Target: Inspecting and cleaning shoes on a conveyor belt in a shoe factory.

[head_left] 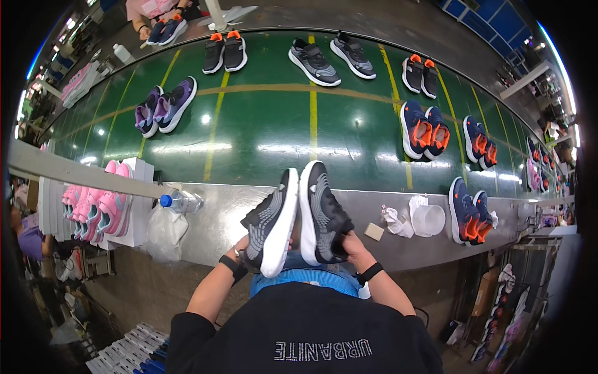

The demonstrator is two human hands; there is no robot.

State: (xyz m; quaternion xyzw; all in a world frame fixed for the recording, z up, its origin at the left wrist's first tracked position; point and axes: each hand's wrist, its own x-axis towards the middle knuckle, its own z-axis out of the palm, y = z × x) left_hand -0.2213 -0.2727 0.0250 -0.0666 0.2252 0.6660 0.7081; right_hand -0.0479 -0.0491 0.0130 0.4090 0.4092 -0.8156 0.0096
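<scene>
I hold a pair of black and grey sneakers with white soles up in front of my body, toes pointing away from me. My left hand (240, 247) is closed on the heel end of the left sneaker (266, 215), which is tilted so its white sole faces the other shoe. The right sneaker (322, 209) stands close beside it, its heel gripped by my right hand (353, 244). Most of my fingers are hidden behind the shoes. A similar black pair (314, 61) lies farther off on the green conveyor belt (261, 131).
A steel ledge (218, 215) runs along the belt. On it are a blue-capped bottle (180, 201), an eraser-like block (374, 231), crumpled paper (397, 221) and navy-orange sneakers (464, 212). Pink sneakers (99, 202) stand at left. Across the belt, a person (156, 9) handles shoes.
</scene>
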